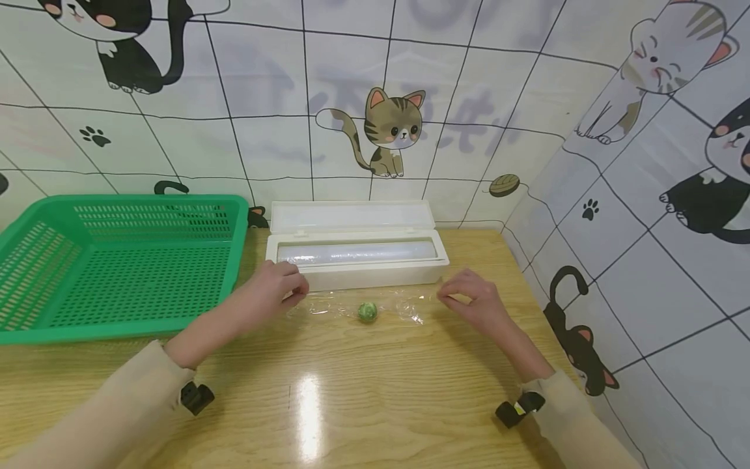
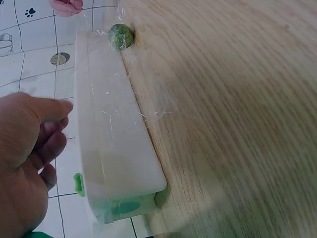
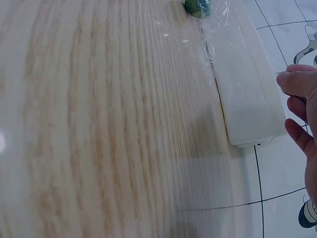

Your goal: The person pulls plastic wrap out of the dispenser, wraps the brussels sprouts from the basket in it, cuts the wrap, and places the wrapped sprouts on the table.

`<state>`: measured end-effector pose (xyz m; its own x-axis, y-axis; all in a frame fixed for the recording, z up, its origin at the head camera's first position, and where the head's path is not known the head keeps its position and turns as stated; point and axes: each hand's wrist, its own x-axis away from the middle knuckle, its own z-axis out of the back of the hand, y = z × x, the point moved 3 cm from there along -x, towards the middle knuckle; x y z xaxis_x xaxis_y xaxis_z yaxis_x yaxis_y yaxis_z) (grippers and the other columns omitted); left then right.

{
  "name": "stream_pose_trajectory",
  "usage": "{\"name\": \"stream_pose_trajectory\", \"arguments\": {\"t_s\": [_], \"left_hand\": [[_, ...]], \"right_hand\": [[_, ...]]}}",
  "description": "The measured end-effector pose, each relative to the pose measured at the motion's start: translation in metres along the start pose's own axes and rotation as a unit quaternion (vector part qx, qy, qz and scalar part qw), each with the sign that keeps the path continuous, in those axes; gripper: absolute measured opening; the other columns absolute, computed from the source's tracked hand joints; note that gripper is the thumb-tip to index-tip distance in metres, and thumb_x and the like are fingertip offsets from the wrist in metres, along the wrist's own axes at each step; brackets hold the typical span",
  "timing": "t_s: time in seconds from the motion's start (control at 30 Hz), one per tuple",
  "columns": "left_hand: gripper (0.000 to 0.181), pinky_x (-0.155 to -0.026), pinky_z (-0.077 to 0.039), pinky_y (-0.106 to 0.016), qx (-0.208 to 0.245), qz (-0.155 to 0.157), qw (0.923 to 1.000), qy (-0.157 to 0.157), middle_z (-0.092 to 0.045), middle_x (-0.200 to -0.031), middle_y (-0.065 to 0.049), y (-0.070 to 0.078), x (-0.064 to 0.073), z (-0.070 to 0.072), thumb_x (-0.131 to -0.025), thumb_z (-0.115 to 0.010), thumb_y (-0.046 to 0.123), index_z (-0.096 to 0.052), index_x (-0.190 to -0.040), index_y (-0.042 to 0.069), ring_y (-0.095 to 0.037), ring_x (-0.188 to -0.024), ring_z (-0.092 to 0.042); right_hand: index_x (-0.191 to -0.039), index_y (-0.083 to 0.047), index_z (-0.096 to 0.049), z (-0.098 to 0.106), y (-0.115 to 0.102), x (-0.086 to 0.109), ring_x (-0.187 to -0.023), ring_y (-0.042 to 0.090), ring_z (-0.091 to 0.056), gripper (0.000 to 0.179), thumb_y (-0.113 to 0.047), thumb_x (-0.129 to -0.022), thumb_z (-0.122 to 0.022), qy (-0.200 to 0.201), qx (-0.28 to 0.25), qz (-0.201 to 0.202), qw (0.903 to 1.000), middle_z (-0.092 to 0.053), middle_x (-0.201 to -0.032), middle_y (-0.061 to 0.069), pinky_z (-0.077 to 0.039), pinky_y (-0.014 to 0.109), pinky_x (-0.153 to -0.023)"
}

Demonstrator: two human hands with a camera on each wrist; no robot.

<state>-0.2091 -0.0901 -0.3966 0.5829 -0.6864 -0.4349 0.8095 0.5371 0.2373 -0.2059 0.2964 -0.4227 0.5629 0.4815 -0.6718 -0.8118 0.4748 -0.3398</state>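
Note:
A thin sheet of clear plastic wrap (image 1: 328, 303) stretches between the two hands, in front of the white dispenser box (image 1: 375, 279). My left hand (image 1: 274, 285) pinches its left end near the box's front left corner. At the other end, the thumb and forefinger of my right hand (image 1: 473, 301) pinch the wrap. Midway between them is a small round green ball (image 1: 367, 312), mottled paler like a Brussels sprout. In the left wrist view the wrap overlaps the ball (image 2: 121, 36). Creases and shiny highlights show along the wrap.
The box's lid (image 1: 351, 216) stands raised at the back, and a roll of wrap (image 1: 357, 253) lies inside. A green perforated basket (image 1: 146, 329) sits at the left. Behind the wooden table (image 1: 375, 404) is a wall covering with cat drawings, continuing along the right side.

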Motion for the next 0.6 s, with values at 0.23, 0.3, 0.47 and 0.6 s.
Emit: {"name": "stream_pose_trajectory", "arguments": {"t_s": [0.23,0.3,0.47,0.6], "left_hand": [[0.024,-0.071,-0.04,-0.035,-0.001,-0.062,0.9979,-0.021,-0.058,-0.08,0.005,0.014,0.016,-0.005,-0.077,-0.086,-0.003,-0.069,-0.082,0.013,-0.012,-0.074,-0.055],[0.023,-0.071,-0.041,-0.035,-0.004,-0.066,0.9975,-0.025,-0.06,-0.079,0.005,0.016,0.019,-0.007,-0.077,-0.087,-0.002,-0.069,-0.083,0.013,-0.012,-0.073,-0.056],[0.02,-0.071,-0.036,-0.033,0.0,-0.062,0.9967,-0.052,-0.061,-0.08,0.008,0.022,0.026,-0.01,-0.078,-0.086,0.002,-0.071,-0.084,0.014,-0.01,-0.073,-0.056],[0.019,-0.072,-0.037,-0.034,0.01,-0.054,0.9964,-0.064,-0.06,-0.08,0.009,0.024,0.03,-0.015,-0.08,-0.085,0.001,-0.071,-0.083,0.014,-0.008,-0.074,-0.054]], "right_hand": [[-0.081,-0.008,-0.077,0.002,-0.006,0.008,-0.076,0.019,-0.063,0.037,0.019,-0.058,-0.086,-0.043,0.001,0.027,0.9987,-0.072,-0.082,0.0,-0.052,0.016,-0.072],[-0.082,-0.008,-0.077,0.002,-0.007,0.011,-0.076,0.019,-0.064,0.037,0.019,-0.059,-0.086,-0.058,-0.006,0.023,0.9981,-0.072,-0.083,0.0,-0.052,0.015,-0.073],[-0.082,-0.008,-0.077,0.001,-0.009,0.019,-0.077,0.017,-0.063,0.037,0.02,-0.059,-0.085,-0.087,-0.022,0.006,0.9959,-0.072,-0.083,-0.001,-0.051,0.013,-0.075],[-0.083,-0.007,-0.077,-0.001,-0.01,0.024,-0.077,0.017,-0.063,0.037,0.02,-0.06,-0.085,-0.106,-0.033,0.011,0.9938,-0.072,-0.084,-0.001,-0.051,0.014,-0.075]]}}
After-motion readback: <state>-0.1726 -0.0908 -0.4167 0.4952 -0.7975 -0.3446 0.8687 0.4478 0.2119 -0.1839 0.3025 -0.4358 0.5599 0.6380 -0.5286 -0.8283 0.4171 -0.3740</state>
